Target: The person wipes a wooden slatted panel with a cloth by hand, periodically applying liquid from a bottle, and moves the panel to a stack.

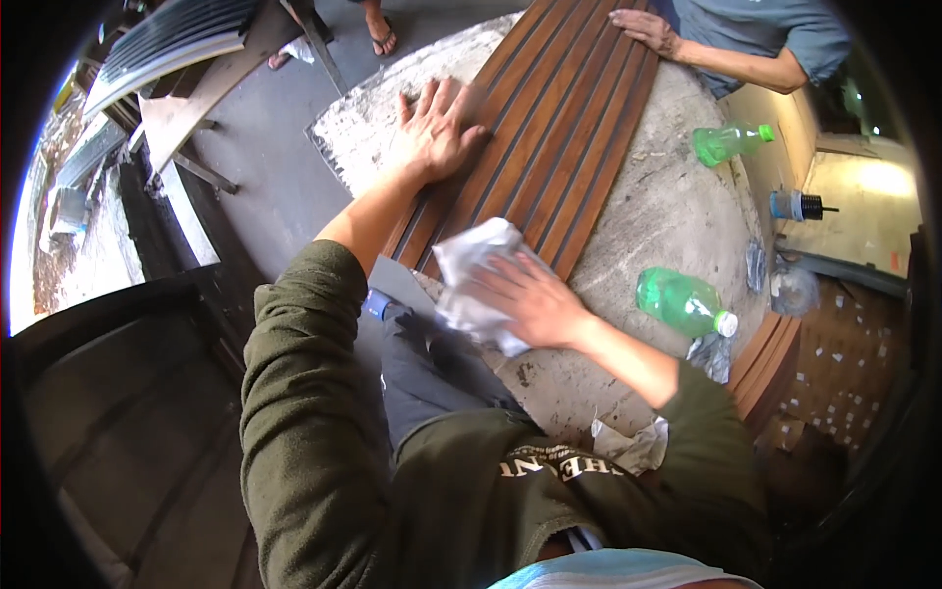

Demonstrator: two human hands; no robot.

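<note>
Here, pressing white cloth beneath flat, spread right hand at near end of slatted wooden panel. Resting splayed left hand at its left edge. Seeing, farther right, green bottle on pale tabletop, plus co-worker's hand on panel's far end.

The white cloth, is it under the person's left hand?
No, the white cloth is under the person's right hand.

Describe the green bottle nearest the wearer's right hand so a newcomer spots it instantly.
Start from the slatted brown wooden panel lying on the pale, stained tabletop. Right of the panel's near end, beyond the right hand, is a see-through green bottle. It has a white cap, whereas the other green bottle, farther up the picture, has a bright green cap.
</note>
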